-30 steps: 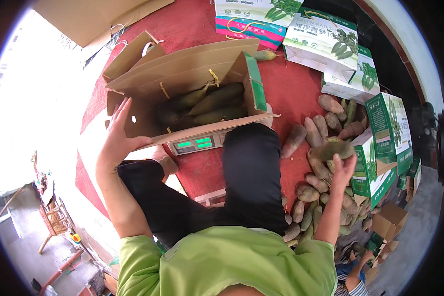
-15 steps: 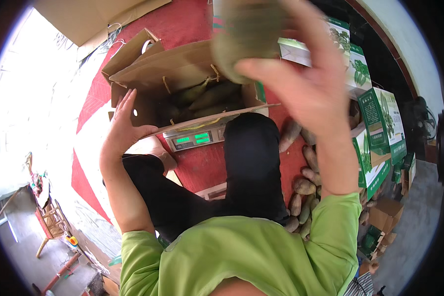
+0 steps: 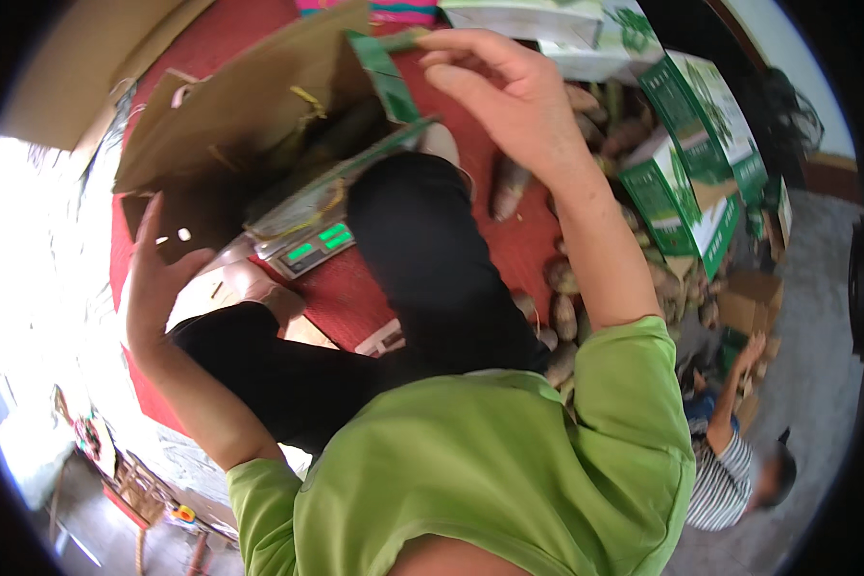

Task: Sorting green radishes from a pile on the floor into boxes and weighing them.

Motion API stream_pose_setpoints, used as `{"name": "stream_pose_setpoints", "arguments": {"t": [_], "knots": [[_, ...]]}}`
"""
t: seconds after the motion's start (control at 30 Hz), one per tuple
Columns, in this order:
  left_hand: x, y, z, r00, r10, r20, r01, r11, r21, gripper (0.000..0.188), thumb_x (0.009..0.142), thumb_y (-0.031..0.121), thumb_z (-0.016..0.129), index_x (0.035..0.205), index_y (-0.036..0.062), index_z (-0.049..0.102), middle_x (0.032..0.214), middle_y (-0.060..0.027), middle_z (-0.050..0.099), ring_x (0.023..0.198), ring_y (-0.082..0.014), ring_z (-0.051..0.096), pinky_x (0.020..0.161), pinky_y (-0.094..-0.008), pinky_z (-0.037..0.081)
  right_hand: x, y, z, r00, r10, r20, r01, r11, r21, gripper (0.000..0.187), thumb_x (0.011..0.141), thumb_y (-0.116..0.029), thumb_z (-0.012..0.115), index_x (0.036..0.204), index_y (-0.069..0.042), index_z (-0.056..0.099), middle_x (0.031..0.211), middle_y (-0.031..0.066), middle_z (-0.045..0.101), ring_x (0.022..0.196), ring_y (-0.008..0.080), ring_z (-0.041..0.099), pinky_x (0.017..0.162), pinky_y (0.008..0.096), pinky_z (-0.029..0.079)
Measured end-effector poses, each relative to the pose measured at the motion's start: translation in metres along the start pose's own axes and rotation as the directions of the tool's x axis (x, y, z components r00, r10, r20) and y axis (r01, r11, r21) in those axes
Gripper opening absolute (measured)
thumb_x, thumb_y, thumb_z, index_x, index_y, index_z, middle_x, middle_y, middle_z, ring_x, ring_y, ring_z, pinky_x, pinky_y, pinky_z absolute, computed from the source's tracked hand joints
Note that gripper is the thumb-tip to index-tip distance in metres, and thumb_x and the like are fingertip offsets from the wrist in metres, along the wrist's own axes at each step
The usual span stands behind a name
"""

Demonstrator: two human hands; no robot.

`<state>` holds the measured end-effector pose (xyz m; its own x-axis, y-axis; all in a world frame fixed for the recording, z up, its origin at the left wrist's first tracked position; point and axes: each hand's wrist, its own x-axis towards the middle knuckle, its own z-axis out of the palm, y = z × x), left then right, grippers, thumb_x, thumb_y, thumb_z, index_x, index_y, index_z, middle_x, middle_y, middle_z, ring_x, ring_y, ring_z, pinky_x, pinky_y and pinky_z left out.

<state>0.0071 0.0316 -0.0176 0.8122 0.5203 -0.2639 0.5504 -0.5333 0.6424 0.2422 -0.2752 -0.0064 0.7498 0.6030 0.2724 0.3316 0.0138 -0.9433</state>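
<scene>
At the far left, a flattened sheet of brown cardboard (image 3: 77,72) lies above and a wooden chair (image 3: 139,494) stands below. The left hand (image 3: 154,283) rests at the left end of an open cardboard carton (image 3: 226,120), its fingers stretched out and the thumb spread wide, braced against the carton rather than closed around anything. Inside the carton, several dark green radishes (image 3: 341,130) lie in shadow beside a yellow cord (image 3: 307,101). The carton sits tilted in view on a digital scale (image 3: 307,252) with lit green readouts, set on a red carpet (image 3: 355,300) near a bare foot (image 3: 250,285). A single green radish (image 3: 401,39) lies behind the carton's green right flap (image 3: 382,79). The right hand (image 3: 499,91) reaches over there with fingers bent and parted from the thumb, nothing between them; whether a fingertip touches that radish I cannot tell. Right of the knee, loose radishes (image 3: 563,276) lie heaped on the carpet, beside green-and-white gift boxes (image 3: 655,187). At the lower right, a person in a striped shirt (image 3: 723,485) extends an arm toward small brown cartons (image 3: 751,300).
</scene>
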Motion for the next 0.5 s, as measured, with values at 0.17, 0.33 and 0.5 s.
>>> {"name": "stream_pose_setpoints", "arguments": {"t": [0.17,0.33,0.5], "knots": [[-0.008,0.004,-0.005,0.994,-0.087,-0.068,0.091,0.994,0.064,0.074,0.077,0.001,0.067,0.144,0.0114,0.037,0.115,-0.0133,0.055,0.099,-0.0174,0.056,0.080,-0.0296,0.050,-0.098,0.086,-0.091,0.956,0.232,-0.181,-0.279,0.912,-0.302,0.024,0.089,-0.009,0.061,0.112,-0.003,0.064,0.092,-0.0011,0.063,0.080,0.0061,0.055,0.071,0.0206,0.046],[-0.001,0.002,-0.006,0.991,-0.134,-0.028,0.133,0.990,-0.045,0.064,0.085,0.005,0.062,0.144,0.0112,0.037,0.110,-0.0112,0.060,0.095,-0.0157,0.057,0.082,-0.0267,0.047,-0.236,0.142,-0.125,0.725,0.604,-0.330,-0.682,0.566,-0.462,0.024,0.084,-0.015,0.064,0.105,-0.003,0.065,0.094,0.0104,0.067,0.084,0.0195,0.063,0.073,0.0300,0.050],[0.007,-0.018,-0.007,0.997,-0.057,-0.056,0.038,0.955,-0.295,0.053,0.092,0.011,0.058,0.141,0.0059,0.040,0.135,-0.0153,0.049,0.100,-0.0150,0.058,0.089,-0.0286,0.047,-0.384,0.227,-0.133,0.769,0.631,-0.108,-0.397,0.338,-0.853,0.020,0.083,-0.023,0.061,0.090,-0.006,0.067,0.086,0.0144,0.068,0.080,0.0304,0.066,0.070,0.0400,0.052]]}}
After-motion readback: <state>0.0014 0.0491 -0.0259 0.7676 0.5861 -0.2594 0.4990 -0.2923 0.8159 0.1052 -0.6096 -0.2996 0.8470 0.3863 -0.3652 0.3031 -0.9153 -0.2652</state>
